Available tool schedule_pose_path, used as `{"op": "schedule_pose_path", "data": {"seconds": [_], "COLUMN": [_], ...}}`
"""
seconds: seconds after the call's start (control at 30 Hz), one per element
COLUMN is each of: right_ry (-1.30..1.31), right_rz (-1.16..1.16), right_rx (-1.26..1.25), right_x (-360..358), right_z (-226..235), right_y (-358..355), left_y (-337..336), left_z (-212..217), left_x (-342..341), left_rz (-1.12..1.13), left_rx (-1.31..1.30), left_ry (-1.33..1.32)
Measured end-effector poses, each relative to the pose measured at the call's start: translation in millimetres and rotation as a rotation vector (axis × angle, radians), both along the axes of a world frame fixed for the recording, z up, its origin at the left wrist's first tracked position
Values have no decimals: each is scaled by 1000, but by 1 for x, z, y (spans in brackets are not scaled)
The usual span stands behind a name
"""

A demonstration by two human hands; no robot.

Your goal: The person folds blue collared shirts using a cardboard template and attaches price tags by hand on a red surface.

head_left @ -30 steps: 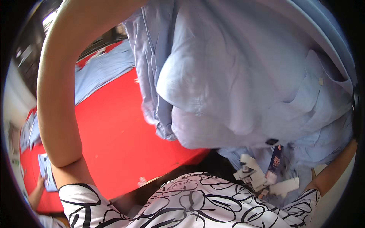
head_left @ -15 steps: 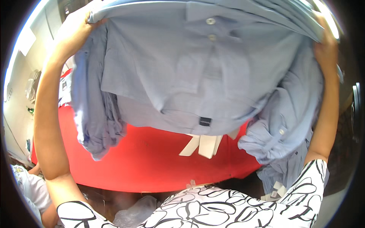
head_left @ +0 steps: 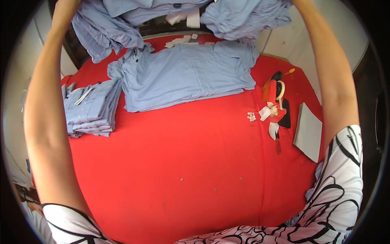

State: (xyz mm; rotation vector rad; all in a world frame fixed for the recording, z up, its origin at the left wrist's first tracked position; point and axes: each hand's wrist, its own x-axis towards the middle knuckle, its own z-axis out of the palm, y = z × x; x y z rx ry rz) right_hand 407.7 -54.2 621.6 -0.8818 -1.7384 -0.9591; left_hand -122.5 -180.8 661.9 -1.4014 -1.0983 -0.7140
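- Overhead, both arms are raised toward the top edge of the view, and a light blue shirt [head_left: 178,10] hangs between them with its sleeves bunched and drooping at either side.
- The left hand [head_left: 65,5] is only partly in view at the upper rim and the right hand is cut off past the rim, so I cannot tell how either one grips, though the lifted shirt hangs from about where they are.
- Below the raised hands, on the red table [head_left: 183,162], lies a spread stack of shirts [head_left: 183,75], flat but not folded.
- Under the left arm sits a folded pile of shirts [head_left: 91,107], squared up and neat; judging by it, part of the folding looks done.
- Under the right arm lie a tape roll [head_left: 280,90], small white buttons [head_left: 251,116], paper tags [head_left: 268,112] and a grey board [head_left: 308,131].
- The wide middle of the table nearest the body holds no shirt, and the spread stack suggests much of the work is left.
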Motion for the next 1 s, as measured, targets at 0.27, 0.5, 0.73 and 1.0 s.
{"op": "schedule_pose_path", "data": {"seconds": [0.27, 0.5, 0.73, 1.0], "right_ry": [-546, 178, 129, 162], "right_rz": [37, 120, 414, 443], "right_rx": [-614, -782, -768, -666], "right_x": [0, -4, -109, -177], "right_z": [-389, -431, -408, -386], "right_y": [90, 58, 42, -13], "left_y": [99, 10, -164, -266], "left_z": [-425, -485, -498, -505], "left_x": [16, 85, 164, 178], "left_rz": [286, -139, -63, -80], "left_rx": [-736, -874, -1118, -861], "left_ry": [-8, -607, -869, -1115]}}
